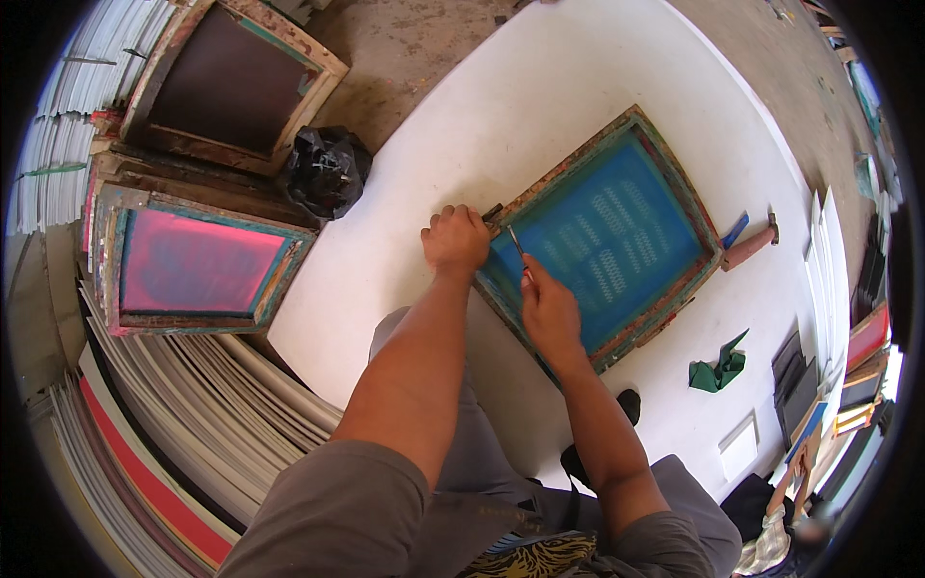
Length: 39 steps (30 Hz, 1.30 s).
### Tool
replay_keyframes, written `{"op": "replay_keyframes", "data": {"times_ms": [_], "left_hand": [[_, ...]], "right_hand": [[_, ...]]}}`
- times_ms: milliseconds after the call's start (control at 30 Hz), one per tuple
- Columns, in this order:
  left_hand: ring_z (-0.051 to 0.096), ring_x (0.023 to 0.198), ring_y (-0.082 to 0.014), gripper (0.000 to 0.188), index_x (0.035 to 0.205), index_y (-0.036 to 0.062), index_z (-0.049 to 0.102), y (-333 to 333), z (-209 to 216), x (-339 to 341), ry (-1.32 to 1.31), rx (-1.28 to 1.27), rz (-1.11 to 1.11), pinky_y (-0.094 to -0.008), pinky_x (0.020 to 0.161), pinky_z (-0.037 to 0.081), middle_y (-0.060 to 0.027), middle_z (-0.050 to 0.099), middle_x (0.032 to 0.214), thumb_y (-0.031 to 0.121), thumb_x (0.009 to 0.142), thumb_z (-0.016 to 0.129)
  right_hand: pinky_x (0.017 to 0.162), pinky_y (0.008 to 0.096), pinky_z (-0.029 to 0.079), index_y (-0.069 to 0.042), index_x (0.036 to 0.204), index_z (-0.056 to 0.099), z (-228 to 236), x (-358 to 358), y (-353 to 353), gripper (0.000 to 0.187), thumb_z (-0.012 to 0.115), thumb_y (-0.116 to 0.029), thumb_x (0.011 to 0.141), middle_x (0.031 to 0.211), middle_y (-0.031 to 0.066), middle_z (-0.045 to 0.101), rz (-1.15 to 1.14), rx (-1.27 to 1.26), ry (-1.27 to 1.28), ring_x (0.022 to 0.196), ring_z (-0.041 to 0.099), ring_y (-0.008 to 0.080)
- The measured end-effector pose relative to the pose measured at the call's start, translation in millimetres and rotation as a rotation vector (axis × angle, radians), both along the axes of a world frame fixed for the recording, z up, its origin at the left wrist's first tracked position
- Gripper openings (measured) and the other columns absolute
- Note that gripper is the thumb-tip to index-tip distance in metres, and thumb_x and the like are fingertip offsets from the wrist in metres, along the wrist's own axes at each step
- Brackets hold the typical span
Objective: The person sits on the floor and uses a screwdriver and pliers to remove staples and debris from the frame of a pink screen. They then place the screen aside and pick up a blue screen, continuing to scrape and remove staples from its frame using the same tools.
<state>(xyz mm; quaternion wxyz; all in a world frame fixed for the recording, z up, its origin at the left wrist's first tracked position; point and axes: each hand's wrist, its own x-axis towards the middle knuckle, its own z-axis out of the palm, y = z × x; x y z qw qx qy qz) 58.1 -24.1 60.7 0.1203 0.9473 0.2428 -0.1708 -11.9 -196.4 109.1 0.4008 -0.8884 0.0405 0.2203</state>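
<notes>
A wooden screen-printing frame (631,118) with blue mesh (554,241) and rows of pale markings lies flat on a white board (540,77). At the frame's left corner my left hand (456,239) is closed in a fist. A dark end sticks out beyond its knuckles, but most of that object is hidden. My right hand (552,313) grips a screwdriver (517,241) by its red handle, above the mesh. The metal shaft points to the same left corner, close to my left fist. I cannot tell whether its tip touches the frame.
A hammer (774,228) and a blue-handled tool (735,229) lie beyond the frame's right corner. Green cloth (718,366) lies to the right. More frames (111,270), a black plastic bag (328,173) and stacked sheets (212,385) stand left. Another person (771,535) sits at lower right.
</notes>
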Motion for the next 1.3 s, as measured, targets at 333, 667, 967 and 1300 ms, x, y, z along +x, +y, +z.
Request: {"op": "replay_keyframes", "data": {"times_ms": [333,667,967,1300], "left_hand": [[0.064,0.116,-0.0287,0.042,0.111,0.0103,0.073,-1,5,1,0.014,-0.021,0.001,-0.0492,0.1,0.049,-0.0089,0.069,0.119,0.033,0.109,0.038],[0.064,0.115,-0.0289,0.041,0.107,0.008,0.073,-1,0,0,0.015,-0.013,-0.029,-0.0473,0.096,0.052,-0.0094,0.069,0.118,0.032,0.108,0.039],[0.065,0.11,-0.031,0.04,0.102,0.0063,0.073,1,-6,-3,-0.07,-0.026,-0.06,-0.0471,0.09,0.056,-0.011,0.069,0.115,0.031,0.107,0.041],[0.066,0.107,-0.0361,0.04,0.1,0.0041,0.071,2,-7,-4,-0.114,-0.047,-0.055,-0.0489,0.093,0.055,-0.0156,0.069,0.111,0.031,0.107,0.041]], "right_hand": [[0.082,0.0511,0.055,-0.013,0.142,0.062,8,6,0,0.038,0.055,-0.023,0.106,0.102,0.0214,0.074,0.11,-0.143,-0.002,0.095,0.072,0.0413],[0.084,0.0571,0.057,-0.016,0.152,0.051,30,18,24,0.047,0.051,-0.022,0.105,0.098,0.0284,0.071,0.263,-0.436,0.168,0.094,0.072,0.0478],[0.086,0.0524,0.057,-0.011,0.144,0.058,4,22,-3,0.042,0.054,-0.019,0.103,0.108,0.0213,0.075,0.176,-0.107,0.099,0.097,0.072,0.0441],[0.086,0.046,0.058,-0.01,0.144,0.061,-23,6,-13,0.043,0.058,-0.018,0.103,0.108,0.0233,0.075,0.102,0.039,0.025,0.097,0.073,0.0428]]}}
